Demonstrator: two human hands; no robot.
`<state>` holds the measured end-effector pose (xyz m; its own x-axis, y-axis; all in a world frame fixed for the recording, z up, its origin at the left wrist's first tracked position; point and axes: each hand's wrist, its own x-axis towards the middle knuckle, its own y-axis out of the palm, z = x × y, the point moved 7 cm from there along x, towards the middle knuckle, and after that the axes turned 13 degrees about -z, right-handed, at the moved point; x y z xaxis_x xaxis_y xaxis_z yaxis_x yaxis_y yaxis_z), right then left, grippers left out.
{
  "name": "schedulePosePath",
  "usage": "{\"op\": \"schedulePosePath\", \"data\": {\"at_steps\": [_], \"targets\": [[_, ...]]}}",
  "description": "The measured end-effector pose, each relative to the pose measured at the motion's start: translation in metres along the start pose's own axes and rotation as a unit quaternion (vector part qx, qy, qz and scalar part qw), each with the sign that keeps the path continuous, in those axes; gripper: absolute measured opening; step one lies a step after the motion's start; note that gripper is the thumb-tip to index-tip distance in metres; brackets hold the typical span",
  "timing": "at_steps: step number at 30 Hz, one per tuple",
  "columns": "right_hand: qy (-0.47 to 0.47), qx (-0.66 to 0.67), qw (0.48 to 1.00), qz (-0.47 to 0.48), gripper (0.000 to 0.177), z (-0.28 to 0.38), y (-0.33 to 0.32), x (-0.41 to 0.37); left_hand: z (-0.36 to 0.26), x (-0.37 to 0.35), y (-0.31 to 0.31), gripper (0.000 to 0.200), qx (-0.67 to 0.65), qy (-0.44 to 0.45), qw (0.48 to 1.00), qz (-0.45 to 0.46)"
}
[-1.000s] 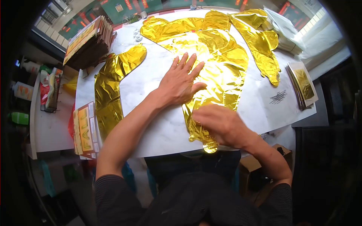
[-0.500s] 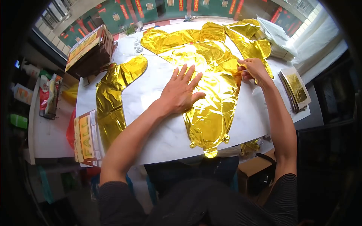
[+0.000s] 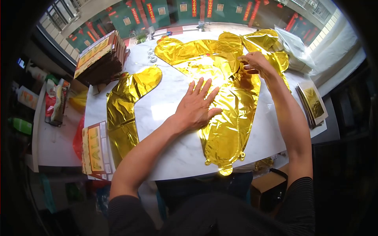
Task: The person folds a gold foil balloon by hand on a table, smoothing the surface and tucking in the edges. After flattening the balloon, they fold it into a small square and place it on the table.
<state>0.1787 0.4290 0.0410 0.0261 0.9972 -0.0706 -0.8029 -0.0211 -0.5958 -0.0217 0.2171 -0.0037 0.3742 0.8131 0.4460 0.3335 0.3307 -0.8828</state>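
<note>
On my feed, far left: stack of packets (image 3: 96,59) at the back, FALL packet (image 3: 96,151) near the front edge. Next right, a bent gold foil strip (image 3: 122,106) lies flat, partly behind the left forearm. Left hand (image 3: 197,106) is open, palm down, fingers spread at the left edge of the middle foil piece (image 3: 228,137), thumb over it. That piece lies mid-table (image 3: 167,114), creased, small tabs (image 3: 225,170) at its near end. I read it as very light, limp, slick; it likely creases easily and could tear at the edge. I'd pinch the rim or the tabs and keep a flat palm as anchor, since it probably slides. Right hand (image 3: 258,65) is at its upper right edge, fingers curled; can't tell if they're pinching foil. Beyond: clear plastic bags (image 3: 295,49), then a gold-windowed packet (image 3: 314,103).
</note>
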Motion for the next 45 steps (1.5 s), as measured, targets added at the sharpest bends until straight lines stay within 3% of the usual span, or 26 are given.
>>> {"op": "schedulePosePath", "data": {"at_steps": [1, 6, 10, 12, 14, 16, 19, 22, 23, 25, 26, 29, 31, 33, 34, 37, 39, 41, 43, 45], "targets": [[0.029, 0.032, 0.999, 0.003, 0.033, 0.006, 0.003, -0.006, 0.000, 0.000, 0.000, 0.078, 0.000, -0.001, 1.000, -0.001], [-0.078, 0.017, 0.994, 0.074, 0.036, 0.080, 0.048, -0.047, -0.002, 0.002, 0.000, 0.078, -0.004, -0.005, 1.000, 0.001], [-0.162, -0.060, 0.977, 0.124, 0.037, 0.088, 0.082, -0.059, -0.004, 0.004, -0.004, 0.077, 0.010, -0.007, 1.000, 0.010], [-0.132, 0.119, 0.974, 0.140, 0.043, 0.082, 0.072, -0.067, -0.003, 0.002, -0.004, 0.077, 0.009, -0.018, 1.000, 0.019], [-0.145, 0.074, 0.984, 0.079, 0.045, 0.067, 0.030, -0.063, -0.004, 0.000, -0.006, 0.076, 0.006, -0.002, 1.000, -0.007], [-0.120, -0.087, 0.989, 0.009, 0.034, 0.030, -0.015, -0.051, -0.002, -0.001, -0.003, 0.076, 0.005, -0.006, 1.000, -0.012], [0.001, -0.138, 0.990, 0.015, 0.036, -0.030, -0.049, -0.057, -0.002, -0.001, -0.002, 0.076, 0.005, -0.003, 1.000, -0.013], [-0.056, -0.280, 0.957, -0.055, 0.036, -0.055, -0.062, -0.060, -0.003, -0.001, -0.002, 0.076, 0.002, -0.001, 1.000, -0.007], [-0.053, -0.278, 0.957, -0.058, 0.036, -0.071, -0.057, -0.053, -0.003, 0.000, -0.003, 0.076, 0.003, -0.005, 1.000, -0.004], [-0.147, -0.240, 0.953, -0.115, 0.039, -0.061, -0.053, -0.056, -0.002, 0.000, -0.001, 0.077, 0.002, -0.003, 1.000, 0.004], [-0.054, -0.252, 0.963, -0.076, 0.045, -0.074, -0.052, -0.050, -0.002, 0.000, 0.000, 0.077, 0.005, -0.004, 1.000, 0.008], [-0.031, -0.248, 0.968, -0.003, 0.041, -0.076, -0.044, -0.043, -0.001, 0.001, 0.001, 0.078, 0.009, -0.004, 1.000, 0.015], [-0.059, -0.280, 0.956, -0.057, 0.042, -0.057, -0.044, -0.051, 0.000, 0.002, 0.001, 0.078, 0.009, -0.006, 1.000, 0.018], [-0.163, -0.304, 0.920, -0.184, 0.035, -0.035, -0.050, -0.051, 0.000, 0.001, 0.000, 0.078, 0.005, -0.008, 1.000, 0.017], [-0.140, -0.314, 0.930, -0.130, 0.039, -0.036, -0.046, -0.043, -0.001, 0.000, 0.000, 0.078, 0.005, -0.007, 1.000, 0.018], [-0.114, -0.394, 0.906, -0.106, 0.041, -0.036, -0.041, -0.037, 0.000, 0.001, -0.001, 0.078, 0.006, -0.006, 1.000, 0.013], [-0.115, -0.385, 0.907, -0.127, 0.041, -0.038, -0.046, -0.035, -0.001, 0.001, -0.002, 0.077, -0.003, -0.008, 1.000, 0.009], [-0.076, -0.334, 0.937, -0.064, 0.043, -0.052, -0.046, -0.029, -0.001, -0.001, -0.002, 0.077, 0.001, -0.007, 1.000, 0.002], [-0.091, -0.328, 0.939, -0.060, 0.043, -0.044, -0.047, -0.035, -0.002, -0.001, -0.003, 0.076, 0.006, -0.002, 1.000, -0.005], [-0.088, -0.256, 0.962, 0.026, 0.040, -0.036, -0.040, -0.038, -0.003, 0.000, -0.004, 0.076, 0.002, -0.003, 1.000, -0.005]]}}
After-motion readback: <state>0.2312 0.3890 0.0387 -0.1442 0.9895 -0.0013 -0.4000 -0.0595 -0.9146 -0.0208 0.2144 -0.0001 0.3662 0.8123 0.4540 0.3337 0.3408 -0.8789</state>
